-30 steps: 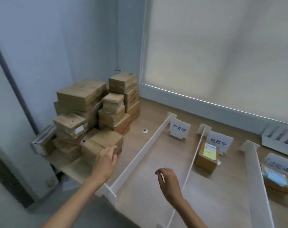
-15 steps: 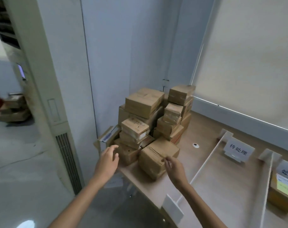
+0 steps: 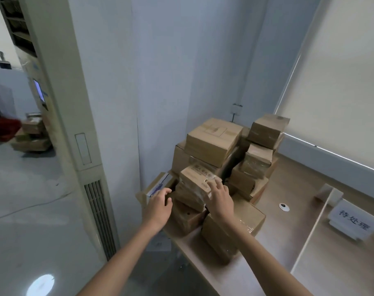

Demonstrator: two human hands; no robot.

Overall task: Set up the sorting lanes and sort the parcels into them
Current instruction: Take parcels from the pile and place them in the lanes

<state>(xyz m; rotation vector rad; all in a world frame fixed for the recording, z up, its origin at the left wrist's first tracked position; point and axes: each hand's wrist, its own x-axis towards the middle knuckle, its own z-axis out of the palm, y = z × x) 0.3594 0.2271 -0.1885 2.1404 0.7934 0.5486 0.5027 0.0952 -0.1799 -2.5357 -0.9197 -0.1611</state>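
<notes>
Parcel: small taped cardboard box, in pile at table corner.
Right hand: fingers spread on parcel's top edge.
Left hand: relaxed, beside its left face; contact unclear.
Table: wood-grain, open right of pile to white divider.

Right hand covers the near upper corner of the small top parcel. Print on that parcel's top is smeared and cannot be read. Left hand masks the near end of the blue-labelled box; contact beneath its fingers cannot be confirmed. Lower parcels in the pile are largely concealed by those in front. The desk is cut off at right and bottom edges. Background cartons and a red object are too blurred to identify.
</notes>
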